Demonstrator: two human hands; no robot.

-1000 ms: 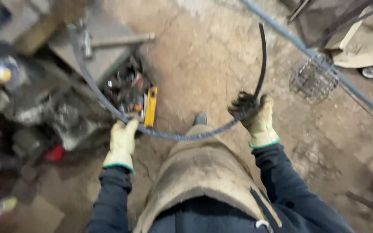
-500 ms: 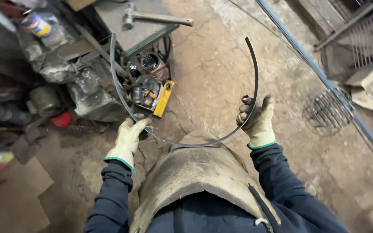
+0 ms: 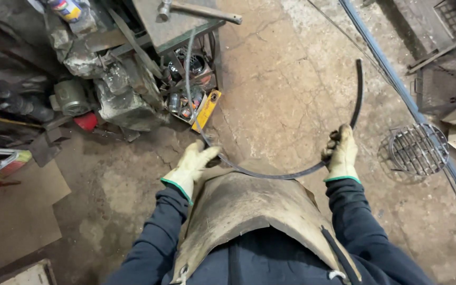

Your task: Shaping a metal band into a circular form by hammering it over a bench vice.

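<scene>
— Two containers, as far as I see: a crate of cans under the metal table, and a wire basket holding nothing.

— Room to move?

— Bare concrete floor ahead; clutter hugs the left edge.

— And the bar?

— The curved steel rod arcs above the apron. Left hand cups it loosely; right hand clenches it.

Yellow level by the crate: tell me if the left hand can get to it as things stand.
Probably yes. The left hand grips the curved metal bar just below the yellow level, with bare floor between; it would have to release the bar first.
</scene>
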